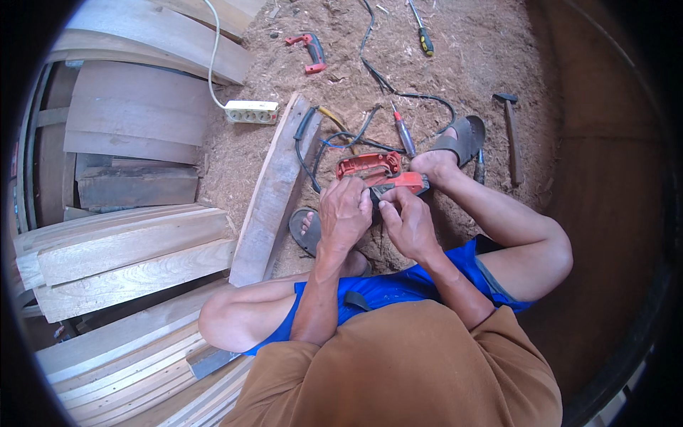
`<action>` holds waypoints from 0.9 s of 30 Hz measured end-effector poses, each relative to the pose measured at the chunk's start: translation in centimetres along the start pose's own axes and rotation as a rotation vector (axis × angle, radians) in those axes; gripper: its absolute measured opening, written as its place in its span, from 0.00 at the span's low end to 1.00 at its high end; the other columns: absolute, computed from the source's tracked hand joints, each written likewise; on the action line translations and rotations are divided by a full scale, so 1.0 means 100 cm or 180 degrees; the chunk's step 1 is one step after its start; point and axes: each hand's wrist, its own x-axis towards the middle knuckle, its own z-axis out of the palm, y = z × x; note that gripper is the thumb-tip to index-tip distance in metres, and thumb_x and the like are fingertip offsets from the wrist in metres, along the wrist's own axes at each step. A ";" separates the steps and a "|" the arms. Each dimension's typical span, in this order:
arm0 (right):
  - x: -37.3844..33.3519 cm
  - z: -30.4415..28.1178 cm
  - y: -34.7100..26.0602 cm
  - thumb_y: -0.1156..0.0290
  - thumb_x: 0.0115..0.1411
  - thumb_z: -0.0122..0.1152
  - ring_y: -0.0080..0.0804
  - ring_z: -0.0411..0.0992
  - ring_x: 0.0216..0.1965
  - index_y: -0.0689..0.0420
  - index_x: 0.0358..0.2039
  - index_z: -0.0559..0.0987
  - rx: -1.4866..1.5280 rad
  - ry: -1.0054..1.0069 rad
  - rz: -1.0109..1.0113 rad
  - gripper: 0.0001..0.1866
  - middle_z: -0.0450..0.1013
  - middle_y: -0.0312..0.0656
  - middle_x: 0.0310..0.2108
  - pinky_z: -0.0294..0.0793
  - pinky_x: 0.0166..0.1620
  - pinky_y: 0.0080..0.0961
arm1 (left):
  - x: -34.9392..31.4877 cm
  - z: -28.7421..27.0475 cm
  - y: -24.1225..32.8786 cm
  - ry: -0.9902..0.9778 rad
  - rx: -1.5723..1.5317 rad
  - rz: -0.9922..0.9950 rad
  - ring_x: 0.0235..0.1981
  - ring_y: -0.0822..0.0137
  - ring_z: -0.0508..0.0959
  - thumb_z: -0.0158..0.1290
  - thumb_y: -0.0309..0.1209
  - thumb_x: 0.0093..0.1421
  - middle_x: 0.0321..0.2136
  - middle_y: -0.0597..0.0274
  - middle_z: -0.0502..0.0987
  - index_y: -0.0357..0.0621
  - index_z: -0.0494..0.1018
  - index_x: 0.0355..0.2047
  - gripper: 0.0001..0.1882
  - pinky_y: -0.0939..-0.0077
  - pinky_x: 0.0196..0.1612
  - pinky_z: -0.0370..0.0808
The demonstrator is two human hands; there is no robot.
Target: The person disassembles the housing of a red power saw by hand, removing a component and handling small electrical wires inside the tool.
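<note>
we see both hands, left hand (pixel 344 210) and right hand (pixel 407 222), gripping the red power-tool housing (pixel 370 169), braced low over the sawdust floor (pixel 455 50) for steadiness.

This is a rough woodworking shop with the work done on the ground. The floor (pixel 455 43) is packed earth thick with sawdust and shavings. Stacks of pale sawn wooden planks (pixel 128 249) lie at the left, and curved boards (pixel 156 35) rest above them. A white plastic power strip (pixel 250 112), a wooden-handled hammer (pixel 512 135), a yellow-and-black screwdriver (pixel 421 32) and a red power-tool housing (pixel 311 51) lie scattered in the sawdust.
</note>
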 end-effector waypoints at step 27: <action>-0.006 0.030 0.029 0.70 0.72 0.51 0.28 0.79 0.40 0.62 0.45 0.80 0.4643 -0.0438 0.2264 0.11 0.79 0.39 0.39 0.79 0.47 0.28 | -0.003 0.000 0.013 -0.0035 -0.0578 -0.0013 0.31 0.49 0.77 0.60 0.24 0.55 0.27 0.53 0.78 0.43 0.75 0.31 0.04 0.53 0.38 0.72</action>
